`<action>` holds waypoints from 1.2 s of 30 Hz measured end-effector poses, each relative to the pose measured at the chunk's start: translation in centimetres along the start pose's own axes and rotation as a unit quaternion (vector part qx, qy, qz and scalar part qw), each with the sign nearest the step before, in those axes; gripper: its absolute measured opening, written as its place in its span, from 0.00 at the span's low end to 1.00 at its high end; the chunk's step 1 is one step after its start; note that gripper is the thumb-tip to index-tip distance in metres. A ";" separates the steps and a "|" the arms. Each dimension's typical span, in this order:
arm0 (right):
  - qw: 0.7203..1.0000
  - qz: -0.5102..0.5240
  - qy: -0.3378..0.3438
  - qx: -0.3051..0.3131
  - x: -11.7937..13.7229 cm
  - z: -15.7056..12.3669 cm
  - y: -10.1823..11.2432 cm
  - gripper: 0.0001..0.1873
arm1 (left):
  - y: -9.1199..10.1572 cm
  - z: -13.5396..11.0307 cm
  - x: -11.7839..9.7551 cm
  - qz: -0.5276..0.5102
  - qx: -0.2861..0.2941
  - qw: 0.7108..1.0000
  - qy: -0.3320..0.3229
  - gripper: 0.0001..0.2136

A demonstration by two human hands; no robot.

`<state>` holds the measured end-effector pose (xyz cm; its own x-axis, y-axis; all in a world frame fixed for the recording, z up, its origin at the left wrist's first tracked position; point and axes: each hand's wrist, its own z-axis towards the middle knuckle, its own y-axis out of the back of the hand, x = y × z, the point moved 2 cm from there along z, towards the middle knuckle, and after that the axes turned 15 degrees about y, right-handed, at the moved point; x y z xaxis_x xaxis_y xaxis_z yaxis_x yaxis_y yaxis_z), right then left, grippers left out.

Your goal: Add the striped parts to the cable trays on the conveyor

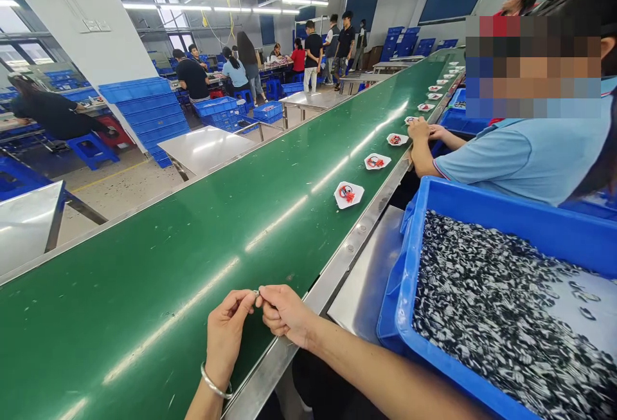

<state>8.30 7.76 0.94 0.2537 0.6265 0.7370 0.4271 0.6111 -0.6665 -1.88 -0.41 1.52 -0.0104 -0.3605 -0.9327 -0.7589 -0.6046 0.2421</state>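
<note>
Over the near edge of the green conveyor belt (pixel 193 246), my left hand (pixel 230 325) and my right hand (pixel 288 316) meet fingertip to fingertip. Both are closed in a pinch around one tiny dark piece (pixel 256 293), mostly hidden by the fingers and too small to name. A bangle circles my left wrist. To my right, a blue crate (pixel 409 278) holds a heap of small black and white pieces (pixel 486 298). Farther up the belt lies a white tray (pixel 355 200) with red and dark parts in it.
More white trays (pixel 377 162) form a line along the belt's right side. A co-worker in a light blue shirt (pixel 506 156) sits at right, hands over one tray. The belt's metal rail (pixel 347 253) runs beside me. Metal tables (pixel 207 150) and stacked blue crates (pixel 144 114) stand beyond.
</note>
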 end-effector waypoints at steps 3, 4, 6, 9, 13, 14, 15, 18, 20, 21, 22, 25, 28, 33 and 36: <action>1.000 -0.001 0.000 0.003 0.1 -0.1 -0.1 0.17 | -0.1 0.0 0.1 -0.026 0.007 0.999 0.037 0.15; 1.000 0.000 0.000 0.004 0.1 -0.1 -0.1 0.17 | -0.2 -0.1 0.0 -0.034 0.014 0.998 0.045 0.15; 1.000 0.002 0.000 0.005 0.0 -0.2 -0.1 0.18 | -0.3 -0.1 0.0 -0.044 0.026 0.997 0.053 0.16; 1.000 0.005 0.004 0.004 0.0 -0.1 -0.1 0.18 | -0.3 0.0 0.0 -0.049 0.029 0.997 0.050 0.16; 1.000 0.007 0.009 -0.002 0.0 -0.1 -0.1 0.18 | -0.1 0.2 0.4 -0.034 0.013 0.999 0.035 0.15; 1.000 0.003 0.009 -0.003 0.0 -0.1 -0.2 0.19 | -0.1 0.3 0.5 -0.027 0.006 0.999 0.029 0.15; 1.000 -0.002 0.008 -0.003 0.0 -0.1 -0.2 0.20 | -0.1 0.3 0.6 -0.017 0.001 1.000 0.021 0.15; 1.000 -0.016 0.002 0.001 -0.2 -0.1 -0.2 0.23 | -0.3 0.0 0.3 0.020 -0.006 0.999 -0.029 0.13; 1.000 -0.018 0.003 0.000 -0.4 0.0 0.0 0.23 | -0.5 -0.3 -0.1 0.047 -0.009 0.996 -0.074 0.11; 1.000 -0.017 0.006 -0.003 -0.6 0.1 0.1 0.23 | -0.6 -0.5 -0.2 0.058 -0.012 0.994 -0.093 0.10; 1.000 -0.017 0.010 -0.006 -0.7 0.1 0.2 0.23 | -0.6 -0.6 -0.3 0.066 -0.015 0.992 -0.107 0.10; 1.000 -0.021 0.012 -0.008 -0.9 0.1 0.4 0.22 | -0.6 -0.7 -0.4 0.070 -0.021 0.990 -0.120 0.10; 1.000 -0.030 0.004 -0.009 -0.8 0.1 0.2 0.17 | -0.4 -0.5 -0.2 0.052 -0.025 0.993 -0.102 0.10; 0.999 -0.031 0.002 -0.010 -0.9 -0.1 -0.1 0.18 | -0.2 -0.7 0.1 0.071 -0.013 0.994 -0.078 0.12; 0.998 -0.064 -0.006 0.012 -1.0 -0.1 0.3 0.22 | 0.1 -0.4 0.8 0.114 -0.013 0.985 -0.128 0.12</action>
<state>8.28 7.27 -0.03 0.1873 0.5483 0.8150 0.4339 0.6982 -0.5694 -1.74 -1.02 0.90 -0.3456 -0.3005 -0.8890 -0.7010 -0.5470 0.4575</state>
